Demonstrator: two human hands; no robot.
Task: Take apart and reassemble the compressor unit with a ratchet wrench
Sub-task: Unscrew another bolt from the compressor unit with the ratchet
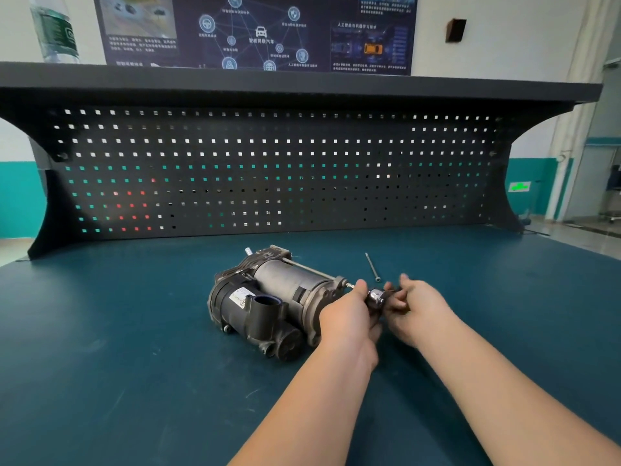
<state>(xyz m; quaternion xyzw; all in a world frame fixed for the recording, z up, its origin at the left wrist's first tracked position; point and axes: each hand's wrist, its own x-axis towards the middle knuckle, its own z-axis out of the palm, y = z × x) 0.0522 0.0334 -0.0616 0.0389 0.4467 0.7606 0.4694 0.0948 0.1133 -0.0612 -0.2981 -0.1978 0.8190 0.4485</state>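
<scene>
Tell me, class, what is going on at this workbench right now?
A person is working on a compressor unit that lies on its side on the blue-green bench. Both hands meet at its right end: the left hand and right hand hold a ratchet wrench against a long bolt running along the unit. Another long bolt lies loose on the bench just behind the hands, so one fastener is already out.

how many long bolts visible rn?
2: one loose bolt on the mat right of the compressor; one bolt still along its top. Others may be hidden.
</scene>
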